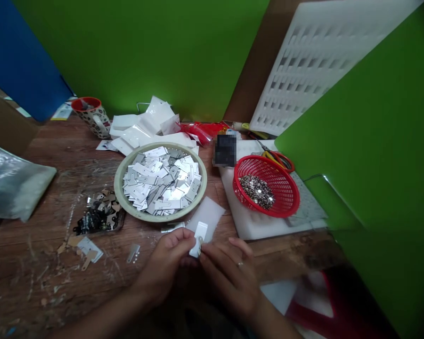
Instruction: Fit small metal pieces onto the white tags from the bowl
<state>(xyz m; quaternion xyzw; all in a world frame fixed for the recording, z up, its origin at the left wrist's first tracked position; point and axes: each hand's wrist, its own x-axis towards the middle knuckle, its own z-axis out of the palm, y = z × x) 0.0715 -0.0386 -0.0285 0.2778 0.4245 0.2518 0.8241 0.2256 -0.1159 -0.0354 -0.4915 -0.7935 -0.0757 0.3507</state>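
My left hand (169, 261) and my right hand (229, 273) meet near the table's front edge, both pinching one small silver metal plate (199, 237) held upright between the fingertips. Under them lies a white foam square (208, 217). Just beyond is a round pale bowl (122, 193) heaped with several similar flat metal plates. To the right, a red plastic basket (286, 193) holds many small shiny round parts and sits on a white foam pad (268, 226).
A patterned mug (92, 115), white plastic bags (144, 127), red packaging (205, 131) and scissors (281, 159) lie at the back. A small dark pile of scraps (97, 216) is on the left, beside a silver bag (10, 183). Green panels and a white perforated foam sheet (314, 61) wall the bench.
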